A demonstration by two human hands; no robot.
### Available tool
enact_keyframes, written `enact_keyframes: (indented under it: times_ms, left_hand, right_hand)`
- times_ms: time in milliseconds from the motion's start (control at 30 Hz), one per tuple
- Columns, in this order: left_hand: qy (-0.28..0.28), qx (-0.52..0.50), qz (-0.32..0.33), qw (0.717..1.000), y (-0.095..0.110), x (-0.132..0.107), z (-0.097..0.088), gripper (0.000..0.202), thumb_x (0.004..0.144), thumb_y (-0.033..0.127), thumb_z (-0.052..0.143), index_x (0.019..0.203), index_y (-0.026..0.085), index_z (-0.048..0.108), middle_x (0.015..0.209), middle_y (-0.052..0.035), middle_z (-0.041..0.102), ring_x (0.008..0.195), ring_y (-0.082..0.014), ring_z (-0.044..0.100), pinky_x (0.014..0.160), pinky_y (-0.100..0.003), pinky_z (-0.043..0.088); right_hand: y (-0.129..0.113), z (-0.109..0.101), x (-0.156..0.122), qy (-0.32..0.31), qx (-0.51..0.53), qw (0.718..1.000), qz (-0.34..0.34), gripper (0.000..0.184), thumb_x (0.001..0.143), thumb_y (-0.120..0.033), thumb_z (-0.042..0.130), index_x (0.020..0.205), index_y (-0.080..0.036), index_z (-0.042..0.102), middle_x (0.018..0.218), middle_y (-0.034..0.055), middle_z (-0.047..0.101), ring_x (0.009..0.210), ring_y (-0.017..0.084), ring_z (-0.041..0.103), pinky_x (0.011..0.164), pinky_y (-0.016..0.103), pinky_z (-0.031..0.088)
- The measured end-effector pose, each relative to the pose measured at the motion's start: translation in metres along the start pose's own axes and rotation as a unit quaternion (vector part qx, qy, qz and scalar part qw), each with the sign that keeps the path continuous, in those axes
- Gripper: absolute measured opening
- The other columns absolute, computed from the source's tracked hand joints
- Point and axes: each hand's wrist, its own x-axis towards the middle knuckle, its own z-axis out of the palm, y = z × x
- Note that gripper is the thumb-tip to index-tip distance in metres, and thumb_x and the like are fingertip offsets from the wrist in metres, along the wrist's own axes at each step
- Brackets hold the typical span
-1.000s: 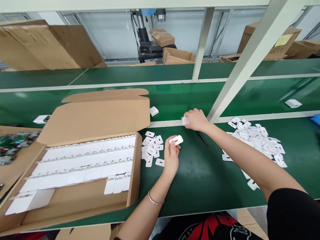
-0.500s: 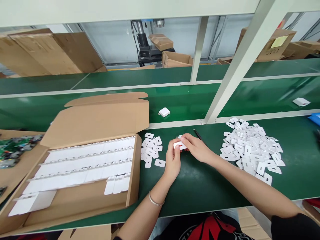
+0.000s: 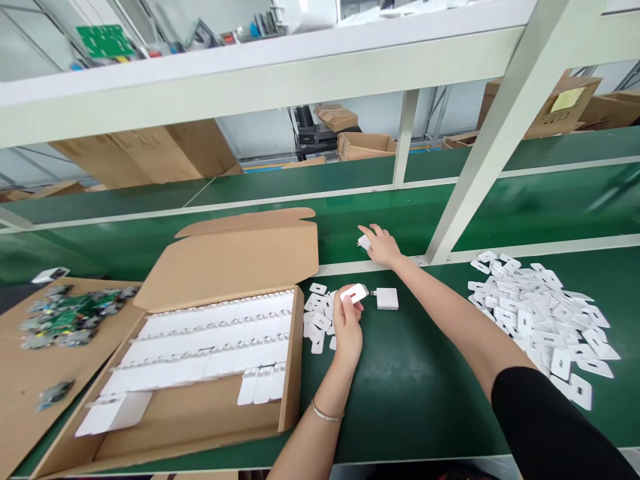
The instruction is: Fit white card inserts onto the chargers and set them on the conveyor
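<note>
My left hand [image 3: 349, 327] is closed on a white slotted plate [image 3: 353, 293], a small piece with rounded corners, held upright between thumb and fingers above the bench. Farther back, my right hand [image 3: 384, 248] reaches to the green panel with its fingers around a white plug charger [image 3: 365, 242], whose prongs point left. Part of that charger is hidden by the fingers. Just right of my left hand, a second white charger [image 3: 387, 299] lies on the green bench, prongs toward the hand. A small pile of white slotted plates [image 3: 317, 320] lies beside my left hand.
An open cardboard box [image 3: 293, 360] with rows of white pieces stands on the left. Beyond it, circuit boards [image 3: 70, 313] lie on cardboard. A large heap of white plates [image 3: 545, 320] is at right. A slanted post [image 3: 493, 133] rises behind the bench.
My hands have parted. The right one has moved back and up onto the charger by the panel; the left keeps a white plate. A charger now lies on the bench. The view has shifted.
</note>
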Motion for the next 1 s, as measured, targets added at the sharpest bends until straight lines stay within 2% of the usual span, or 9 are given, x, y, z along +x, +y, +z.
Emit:
enact_keyframes:
  times_ms: [167,267,367,467,600,700,800,900,1000]
  left_hand:
    - [-0.014,-0.017,0.001,1.000,0.002,-0.005,0.004,0.061,0.102,0.076,0.045,0.115,0.021,0.067,0.074,0.0007,0.055,0.058,-0.0117,0.041,0.053,-0.024,0.032]
    - [-0.024,-0.031,-0.016,0.999,0.001,-0.005,0.005,0.060,0.102,0.076,0.045,0.115,0.021,0.067,0.072,0.0014,0.055,0.056,-0.0114,0.041,0.052,-0.024,0.032]
    - [-0.035,-0.028,-0.017,0.999,0.000,-0.005,0.005,0.055,0.103,0.072,0.048,0.117,0.022,0.068,0.084,-0.0021,0.063,0.059,-0.0114,0.047,0.055,-0.025,0.040]
    - [-0.060,-0.010,-0.005,0.998,-0.005,-0.004,0.007,0.054,0.100,0.066,0.060,0.134,0.024,0.064,0.108,-0.0074,0.070,0.068,-0.0128,0.059,0.069,-0.029,0.053]
    - [-0.079,-0.055,-0.007,0.995,-0.014,-0.003,0.014,0.074,0.093,0.059,0.077,0.153,0.027,0.048,0.138,-0.0129,0.066,0.098,-0.0196,0.074,0.099,-0.040,0.058]
    - [-0.074,-0.132,-0.030,0.988,-0.015,-0.004,0.018,0.079,0.082,0.056,0.089,0.147,0.028,0.053,0.155,-0.0139,0.057,0.110,-0.0221,0.073,0.106,-0.044,0.058]
    - [-0.057,-0.184,-0.069,0.979,-0.007,-0.004,0.021,0.077,0.070,0.050,0.098,0.133,0.024,0.061,0.149,-0.0138,0.062,0.114,-0.0255,0.072,0.105,-0.046,0.059]
    - [-0.051,-0.211,-0.105,0.971,0.009,-0.004,0.020,0.059,0.079,0.054,0.089,0.120,0.021,0.063,0.130,-0.0128,0.071,0.111,-0.0263,0.073,0.101,-0.046,0.059]
    - [-0.037,-0.195,-0.090,0.976,0.030,-0.009,0.015,0.047,0.088,0.056,0.078,0.115,0.022,0.061,0.119,-0.0102,0.073,0.106,-0.0249,0.074,0.095,-0.046,0.060]
  right_hand:
    - [0.035,-0.009,0.029,-0.045,-0.063,0.997,-0.009,0.054,0.083,-0.012,0.069,0.136,-0.018,0.068,0.147,0.0189,0.061,0.130,0.038,0.055,0.108,0.050,0.043]
    - [0.042,-0.018,0.018,-0.045,-0.087,0.995,-0.008,0.055,0.082,-0.019,0.073,0.136,-0.018,0.067,0.138,0.0202,0.061,0.128,0.040,0.053,0.108,0.052,0.041]
    - [0.042,-0.026,-0.006,-0.062,-0.082,0.994,-0.028,0.058,0.083,-0.027,0.074,0.140,-0.022,0.064,0.131,0.0168,0.063,0.122,0.037,0.057,0.103,0.047,0.046]
    - [0.041,-0.029,-0.033,-0.092,-0.068,0.992,-0.062,0.055,0.084,-0.029,0.074,0.138,-0.026,0.067,0.128,0.0133,0.067,0.121,0.035,0.060,0.101,0.045,0.049]
    - [0.041,-0.028,-0.064,-0.096,-0.034,0.991,-0.089,0.056,0.088,-0.026,0.069,0.143,-0.027,0.065,0.140,0.0120,0.068,0.130,0.037,0.059,0.109,0.053,0.048]
    - [0.046,-0.030,-0.091,-0.030,0.086,0.992,-0.090,0.049,0.093,-0.028,0.062,0.142,-0.025,0.064,0.145,0.0123,0.066,0.134,0.033,0.061,0.114,0.052,0.048]
    - [0.056,-0.029,-0.123,0.057,0.187,0.980,-0.049,0.036,0.097,-0.036,0.058,0.129,-0.026,0.070,0.136,0.0114,0.070,0.126,0.030,0.066,0.109,0.050,0.052]
    - [0.068,-0.023,-0.150,0.139,0.224,0.964,-0.008,0.031,0.096,-0.040,0.056,0.115,-0.026,0.075,0.125,0.0109,0.073,0.120,0.030,0.068,0.101,0.048,0.056]
    - [0.078,-0.016,-0.164,0.225,0.227,0.947,0.033,0.028,0.092,-0.038,0.052,0.103,-0.025,0.075,0.114,0.0118,0.075,0.112,0.031,0.070,0.098,0.049,0.056]
